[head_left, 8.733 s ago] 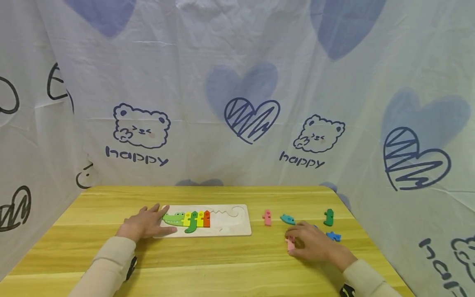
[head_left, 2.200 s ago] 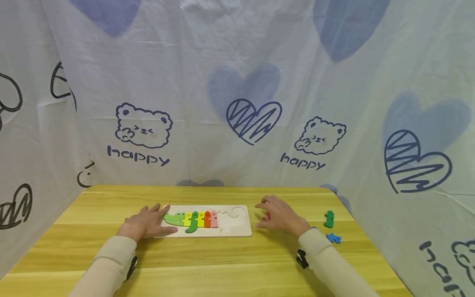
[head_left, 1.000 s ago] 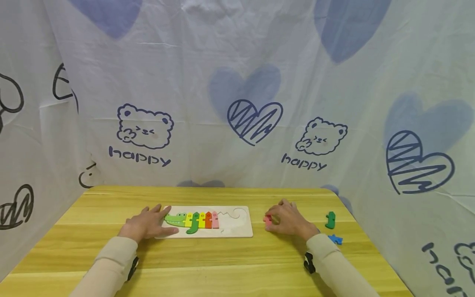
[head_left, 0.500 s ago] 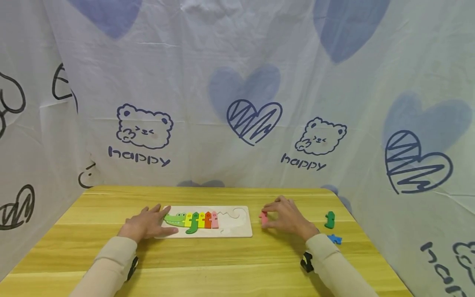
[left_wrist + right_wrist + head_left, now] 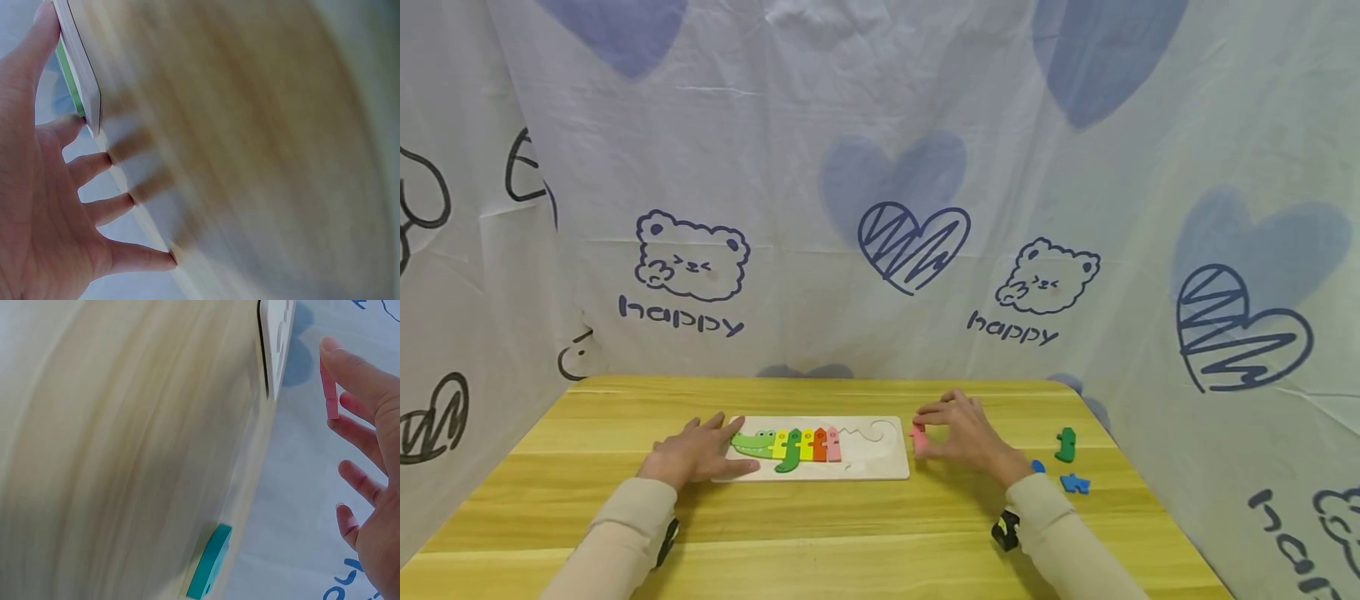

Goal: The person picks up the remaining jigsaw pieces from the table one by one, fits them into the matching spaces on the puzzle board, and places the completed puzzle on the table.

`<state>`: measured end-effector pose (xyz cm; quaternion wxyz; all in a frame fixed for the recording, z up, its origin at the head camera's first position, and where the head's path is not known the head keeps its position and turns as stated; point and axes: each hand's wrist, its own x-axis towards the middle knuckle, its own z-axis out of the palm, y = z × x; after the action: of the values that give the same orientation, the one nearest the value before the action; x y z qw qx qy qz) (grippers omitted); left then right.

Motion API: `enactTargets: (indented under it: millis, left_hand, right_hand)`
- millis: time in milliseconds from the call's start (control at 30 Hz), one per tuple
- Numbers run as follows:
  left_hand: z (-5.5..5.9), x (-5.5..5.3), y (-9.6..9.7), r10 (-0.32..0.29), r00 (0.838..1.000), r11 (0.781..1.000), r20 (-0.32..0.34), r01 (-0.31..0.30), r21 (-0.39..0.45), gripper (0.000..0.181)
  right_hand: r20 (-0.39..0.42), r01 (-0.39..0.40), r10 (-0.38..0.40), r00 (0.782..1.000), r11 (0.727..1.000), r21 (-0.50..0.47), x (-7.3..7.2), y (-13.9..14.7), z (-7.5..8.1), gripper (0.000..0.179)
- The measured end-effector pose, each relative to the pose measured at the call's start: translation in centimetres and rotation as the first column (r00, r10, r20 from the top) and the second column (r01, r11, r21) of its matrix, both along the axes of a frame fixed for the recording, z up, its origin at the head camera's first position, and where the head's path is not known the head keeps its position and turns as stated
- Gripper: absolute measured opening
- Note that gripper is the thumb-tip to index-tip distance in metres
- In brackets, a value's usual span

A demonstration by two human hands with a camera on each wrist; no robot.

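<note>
Crocodile puzzle board [image 5: 880, 467], on table [image 5: 850, 533]: left hand [image 5: 688, 454] flat, steadying its left end. Right hand [image 5: 958, 433] pinches pink piece [image 5: 917, 437] just right of board. Step: carrying piece in. Next likely: align it beside seated pink segment [image 5: 833, 444].

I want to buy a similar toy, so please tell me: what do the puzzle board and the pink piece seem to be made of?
The puzzle board looks like pale unpainted wood or plywood: thick, with a matte surface. The pink piece, pinched by the right hand, is probably painted wood, flat and evenly coloured; foam or plastic cannot be excluded.
</note>
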<state>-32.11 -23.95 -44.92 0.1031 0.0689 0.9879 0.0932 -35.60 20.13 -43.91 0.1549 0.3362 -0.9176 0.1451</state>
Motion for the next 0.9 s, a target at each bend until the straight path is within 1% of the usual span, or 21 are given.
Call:
enactTargets:
  millis: [100,333,600,900]
  left_hand:
    - [-0.1,0.0,0.0,-0.001,1.000,1.000,-0.001,0.001,0.001,0.105]
    - [-0.4,-0.2,0.0,-0.002,1.000,1.000,-0.003,0.002,0.002,0.107]
    - [-0.3,-0.1,0.0,-0.010,1.000,1.000,-0.009,0.010,0.004,0.106]
    - [-0.1,0.0,0.0,-0.009,1.000,1.000,-0.006,0.009,0.005,0.105]
  right_hand:
    - [-0.012,-0.010,0.010,1.000,1.000,0.000,0.0,-0.5,0.0,0.044]
    - [0.016,-0.015,0.015,1.000,1.000,-0.013,-0.1,-1.7,-0.1,0.047]
    - [0.056,-0.050,0.051,0.997,0.999,-0.020,-0.3,-3.2,-0.1,0.051]
    - [0.058,-0.085,0.085,0.995,0.996,-0.005,-0.5,-4.9,-0.1,0.049]
